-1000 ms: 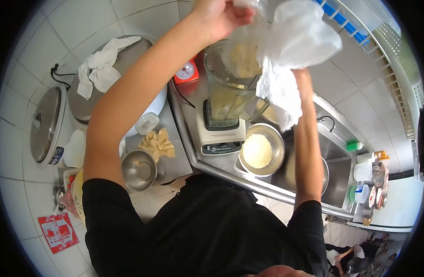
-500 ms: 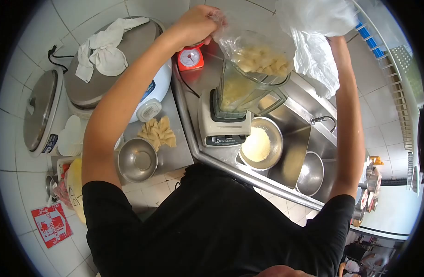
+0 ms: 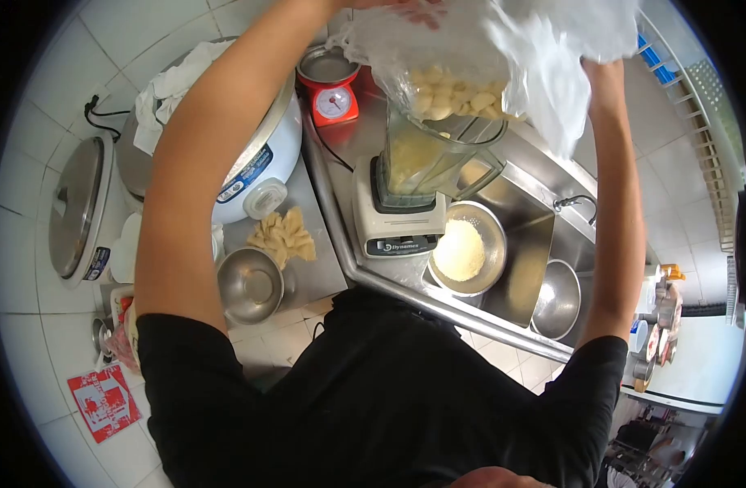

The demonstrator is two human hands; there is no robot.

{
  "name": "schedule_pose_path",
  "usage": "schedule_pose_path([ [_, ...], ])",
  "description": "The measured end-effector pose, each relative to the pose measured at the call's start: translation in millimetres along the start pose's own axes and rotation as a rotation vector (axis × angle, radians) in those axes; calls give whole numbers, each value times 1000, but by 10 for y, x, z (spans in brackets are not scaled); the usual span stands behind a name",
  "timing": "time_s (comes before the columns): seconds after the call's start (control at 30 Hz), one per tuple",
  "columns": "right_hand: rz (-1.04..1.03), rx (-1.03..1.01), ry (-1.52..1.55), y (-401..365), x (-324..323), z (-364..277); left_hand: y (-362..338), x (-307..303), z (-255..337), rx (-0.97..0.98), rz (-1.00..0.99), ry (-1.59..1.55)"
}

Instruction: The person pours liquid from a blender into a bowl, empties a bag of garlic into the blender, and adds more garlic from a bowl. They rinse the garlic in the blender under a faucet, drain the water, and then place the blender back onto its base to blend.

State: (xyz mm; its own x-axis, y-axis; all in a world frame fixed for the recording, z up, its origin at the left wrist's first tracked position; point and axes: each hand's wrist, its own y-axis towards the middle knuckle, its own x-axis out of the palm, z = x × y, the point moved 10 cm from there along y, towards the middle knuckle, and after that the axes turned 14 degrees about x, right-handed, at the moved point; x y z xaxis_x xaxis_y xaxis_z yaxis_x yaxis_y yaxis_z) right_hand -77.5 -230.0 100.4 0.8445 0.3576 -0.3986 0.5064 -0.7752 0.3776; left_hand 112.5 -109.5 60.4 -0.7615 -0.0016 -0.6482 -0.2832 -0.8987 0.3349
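A clear plastic bag [image 3: 543,49] full of pale rounded pieces [image 3: 450,98], which look like peeled garlic cloves, is held above the blender jar [image 3: 446,150]. The bag's lower part lies at the jar's mouth. My left hand [image 3: 420,11], at the top edge and partly seen through the film, is closed on the bag. On the other side my right hand [image 3: 604,73] grips the bag, its fingers mostly hidden behind the plastic. Pale yellowish contents show inside the jar, which stands on a white blender base [image 3: 401,224].
A metal bowl of pale grainy stuff [image 3: 460,248] sits by the sink [image 3: 515,281], where another metal bowl [image 3: 556,301] lies. Left are a red scale [image 3: 334,102], a large rice cooker [image 3: 263,175], beige strips [image 3: 283,236] and a steel bowl [image 3: 251,285].
My left hand has moved up and right, partly out of view. The bag has spread across the top, and its pieces have shifted toward the jar's mouth. The scale's pan is now uncovered.
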Motion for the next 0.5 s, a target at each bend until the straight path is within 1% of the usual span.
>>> schedule_pose_path([
  [0.03,9,11,16,-2,-24,61,66,115,-59,-19,-75,12],
  [0.13,39,46,77,-81,-123,318,184,506,-272,-28,-177,91],
  [0.27,76,89,153,-148,-367,703,358,910,-387,16,-247,138],
  [0.33,53,118,170,-194,-455,881,423,1014,-390,29,-267,129],
  [0.37,19,131,181,-229,-471,940,431,1016,-378,32,-274,121],
  [0.43,-131,147,208,-430,-390,861,391,926,-260,26,-261,86],
  [0.47,-247,142,196,-599,-282,770,345,775,-133,-24,-173,-65],
  [0.5,-318,124,176,-706,-172,633,310,637,-36,-72,-83,-217],
])
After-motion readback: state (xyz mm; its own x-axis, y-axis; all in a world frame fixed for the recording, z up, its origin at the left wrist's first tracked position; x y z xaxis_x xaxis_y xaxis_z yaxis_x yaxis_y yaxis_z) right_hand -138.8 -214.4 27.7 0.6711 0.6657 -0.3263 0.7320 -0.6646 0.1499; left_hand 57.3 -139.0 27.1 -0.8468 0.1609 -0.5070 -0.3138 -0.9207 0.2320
